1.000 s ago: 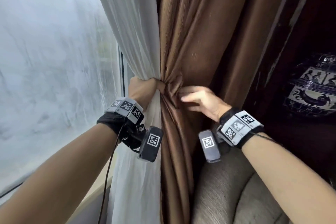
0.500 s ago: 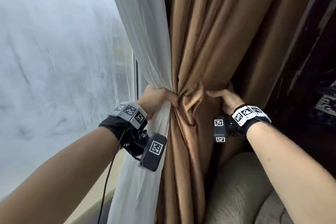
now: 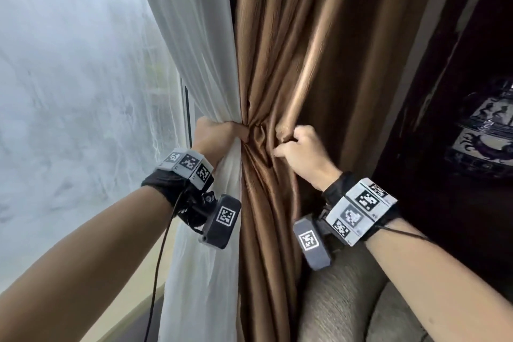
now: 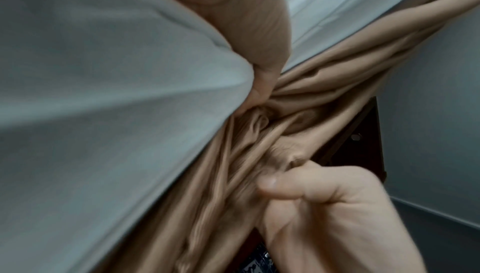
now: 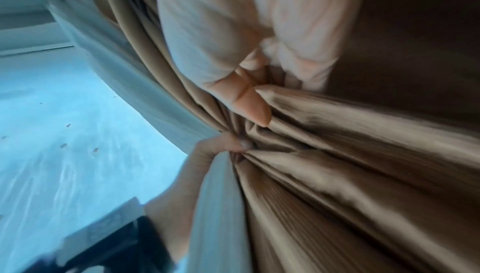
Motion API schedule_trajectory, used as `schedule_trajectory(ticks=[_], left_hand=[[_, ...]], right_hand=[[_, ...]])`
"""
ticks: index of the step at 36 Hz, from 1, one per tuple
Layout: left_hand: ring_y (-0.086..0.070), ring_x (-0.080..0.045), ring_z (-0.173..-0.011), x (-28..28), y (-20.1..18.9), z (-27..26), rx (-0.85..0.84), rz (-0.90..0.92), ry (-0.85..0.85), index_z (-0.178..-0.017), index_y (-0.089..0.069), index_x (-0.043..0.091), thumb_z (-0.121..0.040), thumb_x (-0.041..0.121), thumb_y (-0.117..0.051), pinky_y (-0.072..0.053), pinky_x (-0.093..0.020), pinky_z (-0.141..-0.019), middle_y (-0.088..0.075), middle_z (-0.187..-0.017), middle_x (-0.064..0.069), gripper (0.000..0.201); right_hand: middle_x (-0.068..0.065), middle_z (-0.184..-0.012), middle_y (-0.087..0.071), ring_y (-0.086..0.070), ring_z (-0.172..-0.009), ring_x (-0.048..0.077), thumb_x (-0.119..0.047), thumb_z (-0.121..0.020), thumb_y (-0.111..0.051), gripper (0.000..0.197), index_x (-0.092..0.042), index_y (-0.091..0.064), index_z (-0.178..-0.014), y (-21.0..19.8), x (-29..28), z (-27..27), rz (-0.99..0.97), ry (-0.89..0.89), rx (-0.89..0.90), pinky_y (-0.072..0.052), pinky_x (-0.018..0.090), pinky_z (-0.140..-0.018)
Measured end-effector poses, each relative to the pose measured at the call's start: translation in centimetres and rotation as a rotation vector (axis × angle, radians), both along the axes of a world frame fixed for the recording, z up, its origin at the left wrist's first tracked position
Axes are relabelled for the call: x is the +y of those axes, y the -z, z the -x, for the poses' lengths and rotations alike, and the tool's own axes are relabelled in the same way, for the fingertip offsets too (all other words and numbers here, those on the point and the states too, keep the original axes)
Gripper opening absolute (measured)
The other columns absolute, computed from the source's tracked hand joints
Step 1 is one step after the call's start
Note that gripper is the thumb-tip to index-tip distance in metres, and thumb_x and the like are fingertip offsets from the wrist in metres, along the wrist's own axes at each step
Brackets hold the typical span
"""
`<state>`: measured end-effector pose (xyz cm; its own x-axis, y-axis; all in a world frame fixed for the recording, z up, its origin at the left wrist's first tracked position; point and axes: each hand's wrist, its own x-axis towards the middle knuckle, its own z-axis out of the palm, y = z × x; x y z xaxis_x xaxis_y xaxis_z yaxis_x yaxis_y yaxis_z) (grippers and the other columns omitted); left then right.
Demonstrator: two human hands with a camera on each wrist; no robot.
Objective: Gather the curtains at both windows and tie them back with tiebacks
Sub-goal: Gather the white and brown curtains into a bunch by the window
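Compared with half a second earlier, the right hand [image 3: 301, 154] had come off the outer edge of the brown curtain [image 3: 299, 69] and moved nearer the gathered waist, where its curled fingers now pinched a fold just beside the left hand [image 3: 219, 137]. The left hand was unchanged: it was clamped around the bunched white curtain [image 3: 200, 258] with part of the brown fabric, fist tight at the narrowest point. This indicated that gathering was nearly complete at this window; no tieback was visible in any view, so tying remained to be done. The brown curtain was a satin-like, finely ribbed cloth with a sheen, falling in deep vertical pleats that converged at the grip. The white curtain was matte and softer. The window [image 3: 69, 91] behind looked frosted or misted.
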<state>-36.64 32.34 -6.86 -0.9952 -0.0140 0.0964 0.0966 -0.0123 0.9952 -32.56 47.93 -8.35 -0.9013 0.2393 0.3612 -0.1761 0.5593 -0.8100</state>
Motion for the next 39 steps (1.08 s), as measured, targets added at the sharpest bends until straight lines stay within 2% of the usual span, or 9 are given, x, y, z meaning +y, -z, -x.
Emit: schedule_trajectory(ticks=[6,8,10,14,20,26,31,35,39], left_hand=[[-0.07,-0.013,-0.079,0.2,-0.5,-1.7,0.027,0.033,0.274,-0.085,-0.067,0.019,-0.058,-0.003,-0.086,-0.053,-0.023,-0.066,-0.074,-0.083,0.003,0.039],[-0.072,-0.015,-0.083,0.2,-0.5,-2.4,0.068,0.067,0.333,-0.092,-0.071,0.015,-0.057,-0.003,-0.087,-0.053,-0.024,-0.07,-0.076,-0.088,0.001,0.042],[-0.073,-0.013,-0.085,-0.1,-0.5,-2.9,0.126,0.075,0.37,-0.098,-0.072,0.011,-0.057,-0.006,-0.085,-0.055,-0.023,-0.071,-0.077,-0.091,0.0,0.046],[-0.073,-0.008,-0.086,-0.8,-0.6,-3.2,0.139,0.062,0.463,-0.103,-0.07,0.01,-0.065,-0.007,-0.08,-0.056,-0.016,-0.067,-0.077,-0.092,0.002,0.043],[-0.072,-0.009,-0.088,-0.7,-0.3,-3.4,0.126,0.055,0.5,-0.107,-0.069,0.01,-0.066,0.006,-0.081,-0.056,-0.022,-0.077,-0.077,-0.087,0.007,0.043],[-0.072,-0.002,-0.083,-0.4,-0.7,-3.1,0.068,0.071,0.635,-0.102,-0.065,0.01,-0.08,0.0,-0.069,-0.054,-0.013,-0.068,-0.077,-0.084,0.01,0.024],[-0.071,-0.018,-0.101,-0.5,-0.9,-2.0,0.016,0.149,0.757,-0.109,-0.066,-0.003,-0.075,0.004,-0.071,-0.056,-0.023,-0.076,-0.074,-0.106,-0.011,0.035],[-0.069,-0.024,-0.104,0.2,-0.5,-1.1,0.045,0.167,0.642,-0.105,-0.068,-0.005,-0.065,0.014,-0.078,-0.055,-0.037,-0.089,-0.074,-0.107,-0.013,0.045],[-0.072,-0.021,-0.081,0.2,-0.4,-0.9,0.052,0.122,0.511,-0.087,-0.069,0.001,-0.067,0.004,-0.078,-0.057,-0.027,-0.062,-0.075,-0.08,-0.006,0.022]], right_hand=[[0.002,-0.069,-0.052,-0.05,-0.077,0.022,0.003,-0.07,-0.058,0.012,-0.008,-0.053,-0.072,-0.7,-1.1,-1.4,-0.133,-0.058,-0.202,-0.035,0.022,-0.053],[0.004,-0.086,-0.058,-0.055,-0.089,0.024,-0.013,-0.056,-0.057,0.033,-0.01,-0.058,-0.089,-0.6,-1.8,-2.2,-0.092,-0.097,-0.279,-0.044,0.024,-0.067],[0.001,-0.09,-0.059,-0.056,-0.093,0.019,-0.019,-0.045,-0.059,0.035,-0.013,-0.056,-0.079,-0.6,-1.9,-3.0,0.005,-0.152,-0.302,-0.048,0.033,-0.083],[-0.009,-0.114,-0.067,-0.058,-0.112,0.004,-0.041,-0.051,-0.089,0.068,-0.016,-0.065,-0.109,-0.2,-2.2,-3.3,0.114,-0.3,-0.276,-0.039,0.027,-0.107],[0.006,-0.103,-0.076,-0.071,-0.1,0.015,-0.007,-0.059,-0.091,0.046,-0.004,-0.074,-0.103,0.8,-3.3,-2.9,0.24,-0.252,-0.026,-0.055,0.038,-0.096],[0.006,-0.101,-0.076,-0.072,-0.096,0.014,0.0,-0.061,-0.087,0.037,-0.008,-0.075,-0.095,0.6,-2.7,-2.8,0.288,-0.208,-0.072,-0.057,0.028,-0.089],[0.002,-0.109,-0.074,-0.068,-0.104,0.011,-0.001,-0.065,-0.085,0.04,-0.009,-0.073,-0.102,0.8,-1.5,-2.6,0.336,-0.266,-0.132,-0.052,0.026,-0.097],[0.002,-0.107,-0.074,-0.069,-0.102,0.01,-0.006,-0.062,-0.089,0.046,-0.006,-0.074,-0.105,1.0,-1.5,-1.9,0.315,-0.227,-0.064,-0.053,0.026,-0.095],[0.001,-0.106,-0.074,-0.069,-0.099,0.009,-0.019,-0.053,-0.096,0.058,-0.007,-0.074,-0.105,1.4,-1.7,-0.7,0.293,-0.128,-0.023,-0.053,0.029,-0.097]])
